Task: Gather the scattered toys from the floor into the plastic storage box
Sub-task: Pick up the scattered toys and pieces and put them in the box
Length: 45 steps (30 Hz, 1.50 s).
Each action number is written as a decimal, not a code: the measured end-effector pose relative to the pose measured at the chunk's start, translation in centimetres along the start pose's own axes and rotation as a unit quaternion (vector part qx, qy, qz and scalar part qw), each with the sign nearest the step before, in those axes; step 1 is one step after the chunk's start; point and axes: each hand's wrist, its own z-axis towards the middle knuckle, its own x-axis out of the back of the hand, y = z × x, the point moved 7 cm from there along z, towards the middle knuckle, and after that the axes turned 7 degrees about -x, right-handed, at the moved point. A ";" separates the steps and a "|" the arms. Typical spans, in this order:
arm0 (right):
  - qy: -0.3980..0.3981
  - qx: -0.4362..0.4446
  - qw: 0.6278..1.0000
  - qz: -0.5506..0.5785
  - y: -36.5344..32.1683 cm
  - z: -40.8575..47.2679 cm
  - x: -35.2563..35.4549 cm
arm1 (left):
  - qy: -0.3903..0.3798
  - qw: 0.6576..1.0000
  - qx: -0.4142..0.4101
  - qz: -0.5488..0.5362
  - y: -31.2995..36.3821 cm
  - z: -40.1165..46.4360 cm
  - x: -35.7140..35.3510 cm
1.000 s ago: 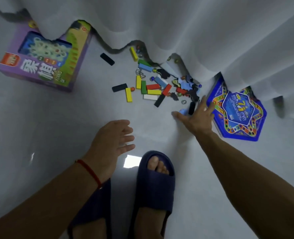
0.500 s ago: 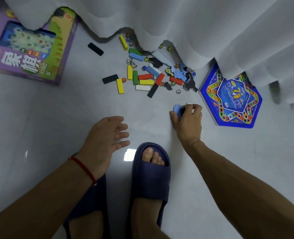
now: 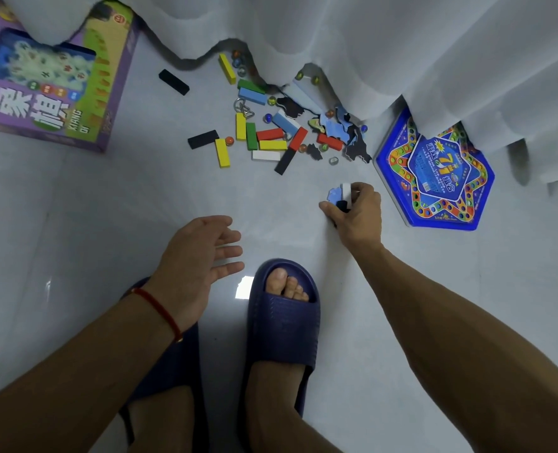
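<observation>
Coloured blocks under curtain hem, between purple box and blue game board

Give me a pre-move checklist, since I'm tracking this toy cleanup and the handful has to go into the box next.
1. Right hand grips the picked-up pieces: ok.
2. Left hand free, fingers relaxed: ok.
3. Plastic storage box in view: not ok, none visible.
4. Floor cleared: not ok, colored blocks and marbles remain.
5. Toys hidden under the curtain: cannot tell.
</observation>
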 end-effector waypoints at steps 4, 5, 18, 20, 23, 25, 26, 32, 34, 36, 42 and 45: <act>-0.027 -0.013 0.999 -0.012 0.0 0.6 -0.6 | -0.002 1.000 0.003 0.002 -0.1 0.2 -0.2; -0.037 -0.024 0.999 -0.015 0.0 0.8 -0.7 | -0.004 1.000 0.003 0.002 -0.1 0.2 -0.3; -0.064 -0.009 0.996 -0.056 -1.8 0.4 -0.7 | -0.008 1.000 0.011 -0.005 -0.4 1.0 -0.8; -0.075 0.001 0.997 -0.034 -2.6 -0.6 -0.7 | -0.010 1.000 0.014 -0.006 -0.5 1.2 -0.9; -0.140 0.018 0.990 -0.009 -4.8 -3.1 -1.2 | -0.022 1.000 0.011 -0.012 -0.6 1.4 -1.5; -0.214 0.056 0.975 0.029 -7.7 -6.0 -2.0 | -0.055 0.997 0.034 -0.038 -0.8 1.6 -2.3; -0.253 0.082 0.963 0.048 -9.3 -7.6 -2.6 | -0.090 0.993 0.053 -0.061 -0.7 1.5 -3.0; -0.240 0.327 0.906 -0.119 -15.6 -12.5 -3.1 | -0.136 0.942 0.115 -0.284 -0.4 2.4 -5.1; -0.198 0.347 0.909 -0.122 -16.1 -11.1 -1.7 | -0.147 0.938 0.108 -0.296 0.1 2.8 -4.9; -0.115 0.301 0.943 -0.087 -15.0 -7.2 0.3 | -0.134 0.942 0.104 -0.289 0.7 3.5 -4.9; 0.038 0.113 0.976 -0.183 -7.5 7.5 3.3 | -0.109 0.968 0.090 -0.208 1.4 6.0 -4.9; -0.003 0.123 0.975 -0.186 -7.1 9.6 2.4 | -0.108 0.973 0.075 -0.188 1.9 6.6 -5.0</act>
